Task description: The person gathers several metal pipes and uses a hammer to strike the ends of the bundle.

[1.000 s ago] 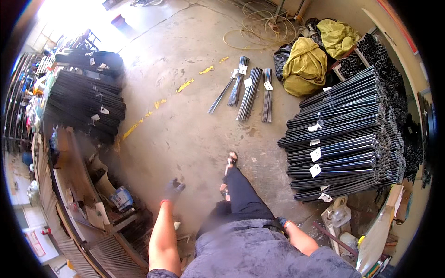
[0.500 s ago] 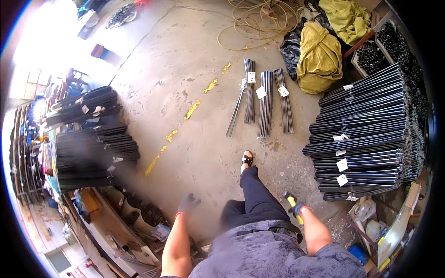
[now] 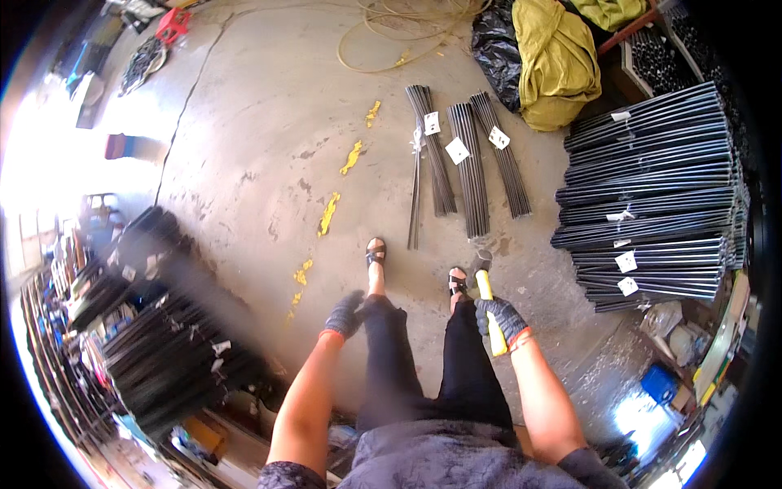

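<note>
My right hand [image 3: 502,319], in a dark grey glove with an orange cuff, is wrapped round the yellow handle of a hammer [image 3: 492,324]. The hammer's dark head points away from me, and its shape is hard to make out against the floor. My left hand [image 3: 346,314], gloved alike, hangs open and holds nothing, beside my left knee. Ahead on the floor lie bundles of thin dark metal rods: a left one [image 3: 433,155], a middle one [image 3: 467,175] and a right one [image 3: 505,167]. White tags are on them. A few loose rods [image 3: 415,191] lie beside the left bundle.
Right of me is a big stack of tagged rod bundles [image 3: 648,196]; more dark bundles [image 3: 175,359] are piled at the left. Yellow sacks [image 3: 558,69], a black plastic bag [image 3: 497,57] and a coiled hose [image 3: 350,53] lie at the back. A blue container [image 3: 658,383] stands near right.
I have stepped forward, and both feet now show, nearer the rod bundles. My view has turned. My right hand has come forward with the hammer; my left hand has also moved forward.
</note>
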A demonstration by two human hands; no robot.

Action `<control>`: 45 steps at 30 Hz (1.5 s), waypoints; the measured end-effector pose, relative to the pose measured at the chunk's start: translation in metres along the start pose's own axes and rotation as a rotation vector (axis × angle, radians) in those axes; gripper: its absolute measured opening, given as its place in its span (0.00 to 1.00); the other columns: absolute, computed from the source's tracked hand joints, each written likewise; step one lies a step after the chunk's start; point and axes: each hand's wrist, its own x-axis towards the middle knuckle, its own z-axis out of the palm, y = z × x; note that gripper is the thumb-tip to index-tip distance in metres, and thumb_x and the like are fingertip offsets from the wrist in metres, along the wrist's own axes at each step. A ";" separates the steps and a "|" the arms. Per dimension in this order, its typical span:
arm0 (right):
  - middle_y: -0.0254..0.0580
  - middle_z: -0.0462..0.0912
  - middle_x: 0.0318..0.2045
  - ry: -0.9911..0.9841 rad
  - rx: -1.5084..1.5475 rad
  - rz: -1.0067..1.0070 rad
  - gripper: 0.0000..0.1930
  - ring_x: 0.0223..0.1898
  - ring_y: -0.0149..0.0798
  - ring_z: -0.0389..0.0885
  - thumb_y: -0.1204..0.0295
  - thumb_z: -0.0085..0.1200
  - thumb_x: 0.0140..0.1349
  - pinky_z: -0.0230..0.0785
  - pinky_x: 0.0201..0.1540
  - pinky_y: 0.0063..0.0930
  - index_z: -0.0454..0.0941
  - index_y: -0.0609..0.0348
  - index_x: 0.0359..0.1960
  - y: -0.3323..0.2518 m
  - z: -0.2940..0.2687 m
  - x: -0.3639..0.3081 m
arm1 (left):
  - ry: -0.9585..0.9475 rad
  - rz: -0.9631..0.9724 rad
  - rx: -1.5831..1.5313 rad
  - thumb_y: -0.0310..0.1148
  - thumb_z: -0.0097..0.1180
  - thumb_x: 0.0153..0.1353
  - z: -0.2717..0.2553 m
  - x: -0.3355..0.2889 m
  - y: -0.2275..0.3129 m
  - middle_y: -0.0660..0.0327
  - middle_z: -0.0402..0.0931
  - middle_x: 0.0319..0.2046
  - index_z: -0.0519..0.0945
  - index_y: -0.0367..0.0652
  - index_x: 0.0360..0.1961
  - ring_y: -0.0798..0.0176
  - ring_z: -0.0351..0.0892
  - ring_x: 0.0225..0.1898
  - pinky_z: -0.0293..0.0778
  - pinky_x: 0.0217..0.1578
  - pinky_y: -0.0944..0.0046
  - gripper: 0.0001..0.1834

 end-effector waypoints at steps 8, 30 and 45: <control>0.28 0.66 0.13 -0.014 0.555 0.040 0.12 0.12 0.28 0.66 0.64 0.50 0.64 0.61 0.15 0.22 0.66 0.49 0.22 0.060 0.046 0.094 | -0.167 0.402 0.751 0.37 0.59 0.52 -0.080 0.150 0.024 0.51 0.71 0.53 0.68 0.47 0.58 0.48 0.67 0.57 0.63 0.57 0.53 0.30; 0.31 0.67 0.22 0.053 1.393 0.008 0.11 0.22 0.27 0.67 0.69 0.51 0.64 0.62 0.23 0.23 0.69 0.57 0.46 0.170 -0.027 0.249 | 0.295 -0.282 0.488 0.54 0.68 0.39 0.233 0.485 -0.039 0.39 0.76 0.43 0.71 0.31 0.44 0.41 0.76 0.48 0.71 0.48 0.52 0.39; 0.32 0.72 0.20 0.365 0.622 -0.103 0.08 0.17 0.30 0.71 0.75 0.57 0.57 0.65 0.19 0.25 0.71 0.59 0.36 0.195 -0.015 0.250 | 0.102 -0.101 -0.862 0.27 0.47 0.64 0.123 0.260 0.055 0.66 0.66 0.22 0.43 0.55 0.70 0.70 0.65 0.18 0.71 0.20 0.67 0.37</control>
